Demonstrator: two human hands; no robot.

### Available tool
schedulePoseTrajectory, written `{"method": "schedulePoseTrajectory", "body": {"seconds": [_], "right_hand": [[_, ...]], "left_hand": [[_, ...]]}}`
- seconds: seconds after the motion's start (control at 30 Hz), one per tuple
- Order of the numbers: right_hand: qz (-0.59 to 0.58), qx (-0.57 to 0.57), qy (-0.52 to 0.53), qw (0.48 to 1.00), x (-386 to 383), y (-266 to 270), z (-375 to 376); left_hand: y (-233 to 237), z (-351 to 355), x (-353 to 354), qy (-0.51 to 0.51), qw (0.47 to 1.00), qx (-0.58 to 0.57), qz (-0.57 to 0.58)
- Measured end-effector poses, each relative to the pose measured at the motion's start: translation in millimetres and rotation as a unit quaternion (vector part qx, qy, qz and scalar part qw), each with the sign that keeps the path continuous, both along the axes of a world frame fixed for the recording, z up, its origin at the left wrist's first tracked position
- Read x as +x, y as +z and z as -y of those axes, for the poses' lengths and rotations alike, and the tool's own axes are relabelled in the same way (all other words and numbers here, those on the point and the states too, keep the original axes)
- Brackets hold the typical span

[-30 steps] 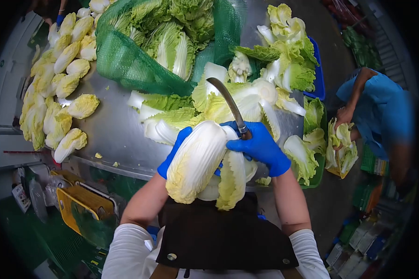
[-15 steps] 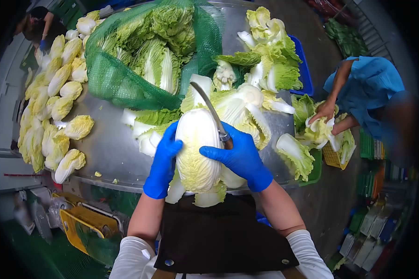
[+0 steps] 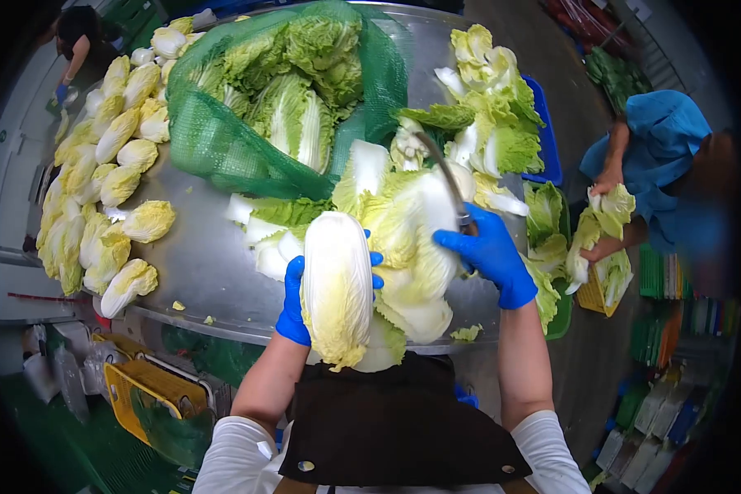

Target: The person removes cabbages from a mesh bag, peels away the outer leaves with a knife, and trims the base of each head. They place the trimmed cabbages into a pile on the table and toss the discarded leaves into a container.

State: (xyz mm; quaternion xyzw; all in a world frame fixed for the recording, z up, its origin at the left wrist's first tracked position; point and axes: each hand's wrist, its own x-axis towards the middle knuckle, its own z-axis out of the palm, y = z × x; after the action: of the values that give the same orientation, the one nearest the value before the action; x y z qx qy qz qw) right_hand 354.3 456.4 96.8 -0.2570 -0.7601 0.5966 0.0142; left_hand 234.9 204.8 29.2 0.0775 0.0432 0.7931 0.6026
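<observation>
The left hand, in a smooth blue glove, has its fingers wrapped round a trimmed napa cabbage, cupping it from beneath. The head is long and oval, waxy white along the ribs and crinkled pale yellow at the leaf end. It hangs over the near edge of the surface, just above a black apron.

The right hand, gloved the same, has its fingers closed round the handle of a knife. The thin, curved, dull-metal blade points away over a heap of loose outer leaves lying just right of the cabbage.

The surface is brushed steel with a rounded edge, flecked with leaf scraps. On its far side a green mesh sack bulges with frilly, dark-green untrimmed heads. Along the left rim lies a crowded bank of peeled yellow cabbages. A blue crate sits at the right edge under more leaves. Beyond it a person in blue clothing holds leafy cabbage near stacked plastic crates.
</observation>
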Motion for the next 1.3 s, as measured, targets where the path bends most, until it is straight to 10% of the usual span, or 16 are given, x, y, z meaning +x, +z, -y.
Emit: {"method": "schedulePoseTrajectory", "body": {"seconds": [0.07, 0.13, 0.27, 0.33, 0.47, 1.1, 1.3], "right_hand": [[-0.057, 0.265, -0.103, 0.957, 0.6, -20.5, 9.0], [-0.101, 0.271, -0.162, 0.943, 5.3, -21.7, 25.8], [-0.033, -0.234, -0.083, 0.968, 1.8, 31.6, 79.9], [0.056, -0.3, 0.019, 0.952, -1.8, 28.9, 96.4], [-0.251, -0.162, -0.053, 0.953, -14.0, 9.8, 119.2], [-0.102, 0.15, -0.015, 0.983, -72.6, -2.5, 109.4], [0.021, 0.237, -0.087, 0.967, -77.6, -11.1, 18.6]], "left_hand": [[1.0, 3.0, -4.7, 0.066, 0.993, -0.084, -0.043], [18.4, -3.7, -5.3, 0.123, 0.981, -0.141, -0.05], [30.5, -21.1, -6.8, 0.211, 0.964, -0.133, -0.095], [31.1, -29.1, -4.6, 0.237, 0.959, -0.077, -0.134], [0.2, -17.6, -17.7, 0.267, 0.929, -0.183, -0.177], [-12.8, 7.4, -34.3, 0.217, 0.927, -0.306, -0.006], [-18.0, 30.4, -61.9, 0.085, 0.993, -0.052, 0.055]]}}
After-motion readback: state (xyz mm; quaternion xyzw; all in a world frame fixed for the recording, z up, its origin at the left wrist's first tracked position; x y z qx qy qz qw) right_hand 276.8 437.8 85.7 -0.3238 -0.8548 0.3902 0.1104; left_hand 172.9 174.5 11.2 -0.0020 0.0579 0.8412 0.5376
